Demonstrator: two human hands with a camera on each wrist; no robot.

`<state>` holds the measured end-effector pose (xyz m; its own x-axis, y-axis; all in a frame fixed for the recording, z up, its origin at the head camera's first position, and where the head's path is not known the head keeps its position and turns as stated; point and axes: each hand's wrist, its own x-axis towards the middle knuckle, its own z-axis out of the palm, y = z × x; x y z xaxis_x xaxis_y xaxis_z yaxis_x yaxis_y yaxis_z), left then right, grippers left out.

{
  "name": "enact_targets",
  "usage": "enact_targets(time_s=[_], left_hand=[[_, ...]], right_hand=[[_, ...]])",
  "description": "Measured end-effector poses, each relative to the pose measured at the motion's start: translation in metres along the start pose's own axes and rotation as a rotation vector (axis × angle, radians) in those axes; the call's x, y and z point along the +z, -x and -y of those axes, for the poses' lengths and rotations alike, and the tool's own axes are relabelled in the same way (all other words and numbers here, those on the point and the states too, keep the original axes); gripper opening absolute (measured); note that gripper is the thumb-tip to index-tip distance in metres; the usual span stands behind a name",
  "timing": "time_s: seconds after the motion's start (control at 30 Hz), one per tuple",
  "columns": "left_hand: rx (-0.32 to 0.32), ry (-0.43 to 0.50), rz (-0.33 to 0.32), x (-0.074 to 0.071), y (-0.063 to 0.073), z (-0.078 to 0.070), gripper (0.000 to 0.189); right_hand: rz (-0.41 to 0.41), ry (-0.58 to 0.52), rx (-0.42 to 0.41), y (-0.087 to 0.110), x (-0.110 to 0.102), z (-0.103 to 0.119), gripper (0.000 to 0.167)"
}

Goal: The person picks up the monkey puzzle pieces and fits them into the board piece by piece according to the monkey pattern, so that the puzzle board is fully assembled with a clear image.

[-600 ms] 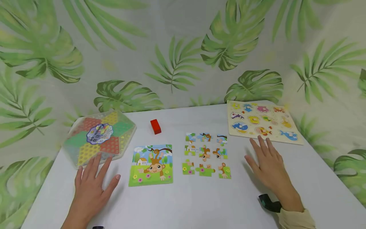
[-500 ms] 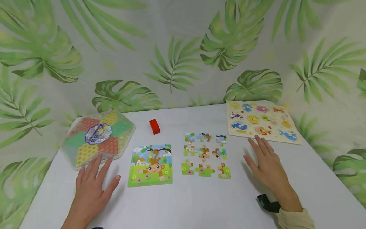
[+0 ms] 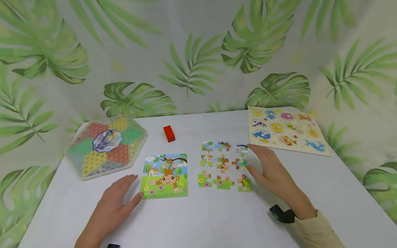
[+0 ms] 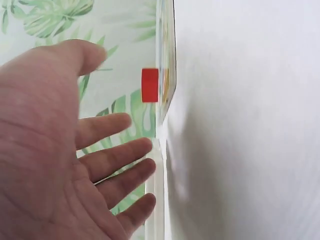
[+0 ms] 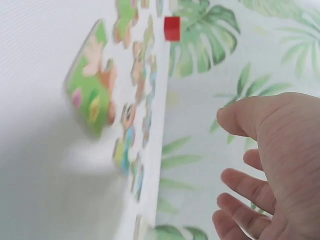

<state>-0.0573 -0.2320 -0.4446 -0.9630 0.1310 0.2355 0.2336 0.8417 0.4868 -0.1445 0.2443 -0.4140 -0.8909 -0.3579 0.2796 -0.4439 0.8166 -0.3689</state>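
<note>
A square picture board (image 3: 165,176) with a monkey hanging from a branch lies flat on the table. My left hand (image 3: 113,203) is at its left edge, thumb tip close to the lower left corner; contact cannot be made out. In the left wrist view the fingers (image 4: 120,155) are spread, holding nothing. Right of the board lie several loose jigsaw pieces (image 3: 224,183) in rows, with gaps between them. My right hand (image 3: 276,175) hovers at their right side, its fingertips over the right column. The right wrist view shows relaxed fingers (image 5: 250,190) with nothing in them.
A red block (image 3: 169,133) sits behind the picture board. At the back left is a hexagonal peg-hole game board (image 3: 93,158); at the back right, a wooden sea-animal puzzle board (image 3: 291,132). A leaf-print cloth (image 3: 198,62) hangs behind the white table (image 3: 198,224).
My left hand has moved right, from beside the hexagonal board to the picture board's edge. My right hand has moved left to the jigsaw pieces. The view has shifted slightly.
</note>
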Motion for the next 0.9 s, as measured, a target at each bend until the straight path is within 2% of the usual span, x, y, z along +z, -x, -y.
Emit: enact_targets(time_s=[0.23, 0.33, 0.67, 0.9], left_hand=[[0.114, -0.069, -0.055, 0.016, -0.004, -0.001, 0.035], [0.128, -0.070, -0.056, 0.018, -0.003, -0.002, 0.033], [0.211, -0.058, -0.020, 0.025, 0.002, -0.001, 0.035], [0.266, -0.042, -0.052, 0.027, -0.002, 0.006, 0.036]], right_hand=[[0.087, -0.080, -0.104, -0.024, 0.008, 0.030, 0.064], [0.117, -0.104, -0.142, -0.029, 0.015, 0.041, 0.062], [0.232, -0.097, -0.188, -0.024, 0.049, 0.059, 0.061], [0.237, -0.054, -0.240, -0.029, 0.056, 0.064, 0.060]])
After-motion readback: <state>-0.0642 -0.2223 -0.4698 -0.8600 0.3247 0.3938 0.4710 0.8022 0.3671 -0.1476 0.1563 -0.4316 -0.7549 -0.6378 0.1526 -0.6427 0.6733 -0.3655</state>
